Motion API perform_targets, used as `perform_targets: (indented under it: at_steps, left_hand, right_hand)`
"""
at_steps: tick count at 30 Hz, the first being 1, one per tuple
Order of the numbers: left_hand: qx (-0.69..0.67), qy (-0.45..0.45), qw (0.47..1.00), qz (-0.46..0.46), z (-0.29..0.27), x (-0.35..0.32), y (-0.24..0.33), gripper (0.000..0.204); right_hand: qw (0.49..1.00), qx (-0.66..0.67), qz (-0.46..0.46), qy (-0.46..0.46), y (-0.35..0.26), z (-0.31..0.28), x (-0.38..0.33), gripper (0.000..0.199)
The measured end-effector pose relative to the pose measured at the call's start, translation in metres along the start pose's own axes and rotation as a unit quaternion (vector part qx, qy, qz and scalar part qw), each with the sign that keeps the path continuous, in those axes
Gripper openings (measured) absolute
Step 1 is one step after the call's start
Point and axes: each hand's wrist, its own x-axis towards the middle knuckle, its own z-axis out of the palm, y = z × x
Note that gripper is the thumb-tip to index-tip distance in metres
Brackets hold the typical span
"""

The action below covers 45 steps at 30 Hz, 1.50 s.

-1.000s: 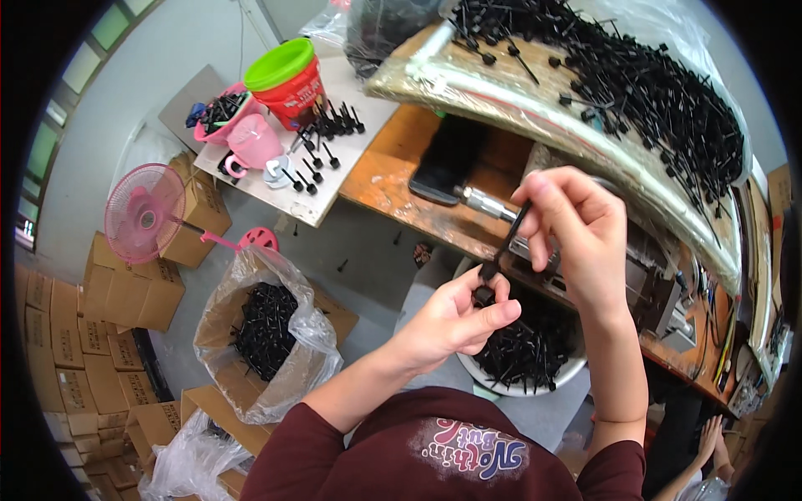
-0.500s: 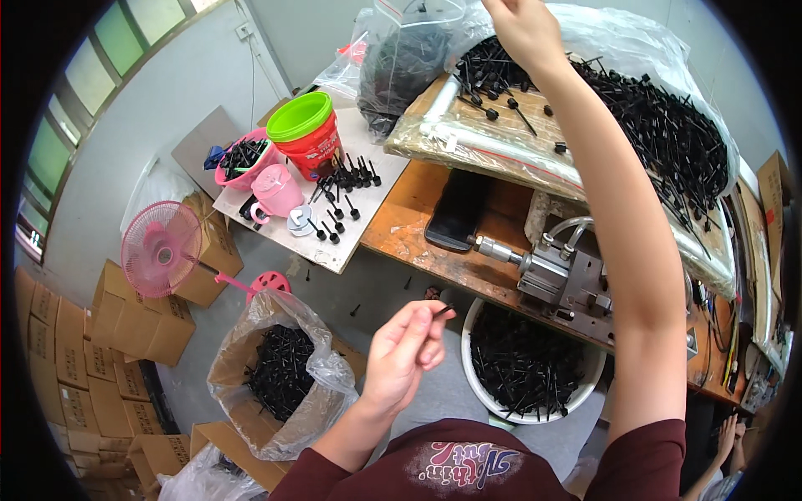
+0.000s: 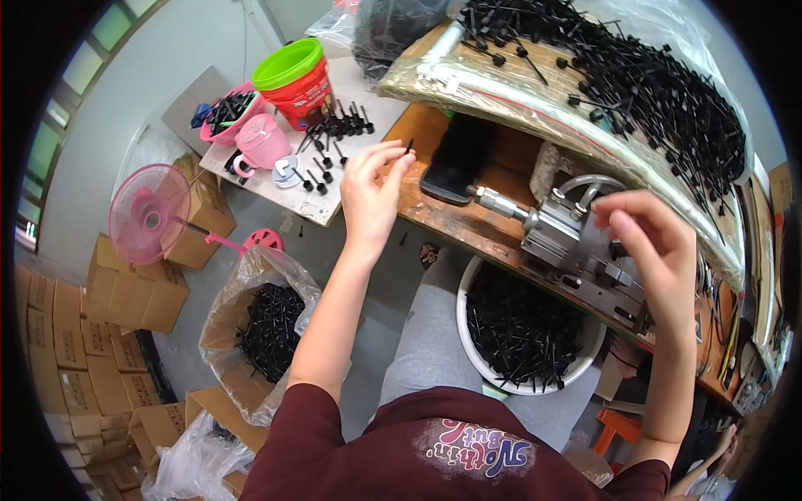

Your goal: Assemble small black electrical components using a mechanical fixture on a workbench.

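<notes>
Hands: left [image 3: 372, 196] pinches small black pin [image 3: 409, 148] | right [image 3: 647, 242] curled above metal fixture [image 3: 576, 238], contents unclear

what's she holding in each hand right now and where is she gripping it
The left hand pinches a small black pin by one end between its fingers. The right hand shows nothing held, though its fingers curl.

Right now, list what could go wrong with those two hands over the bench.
1. The left hand pinches a small black pin only at the fingertips, over the bench edge; it could slip to the floor.
2. The right hand hovers close above the metal press; fingers might get caught.
3. Standing pins on the white side table may topple if brushed.
</notes>
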Motion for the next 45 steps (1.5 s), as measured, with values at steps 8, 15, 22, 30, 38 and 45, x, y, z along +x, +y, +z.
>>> perform_targets:
  at_steps: [8, 15, 22, 30, 38, 45]
  left_hand:
    - [0.019, 0.021, 0.999, 0.014, 0.046, 0.033, -0.029, 0.015]
    - [0.069, -0.043, 0.997, -0.012, 0.048, 0.040, -0.059, 0.023]
    - [0.011, -0.002, 1.000, 0.012, 0.026, -0.003, 0.039, 0.047]
    - [-0.133, -0.087, 0.981, 0.114, 0.023, -0.068, 0.103, 0.059]
    - [-0.188, -0.195, 0.953, 0.138, 0.022, -0.093, 0.121, 0.055]
    - [-0.314, -0.258, 0.912, 0.051, 0.046, -0.093, 0.157, 0.045]
  right_hand:
    - [0.988, -0.043, 0.007, 0.151, 0.027, -0.048, -0.036, 0.014]
    - [0.883, -0.384, -0.085, 0.256, 0.064, -0.119, 0.021, 0.020]
    - [0.817, -0.572, 0.026, 0.064, 0.083, -0.172, 0.082, 0.052]
    - [0.747, -0.660, 0.046, -0.069, 0.085, -0.162, 0.105, 0.039]
    - [0.776, -0.631, 0.018, -0.024, 0.066, -0.169, 0.083, 0.034]
    - [0.893, -0.357, -0.214, 0.168, 0.043, -0.141, 0.051, 0.023]
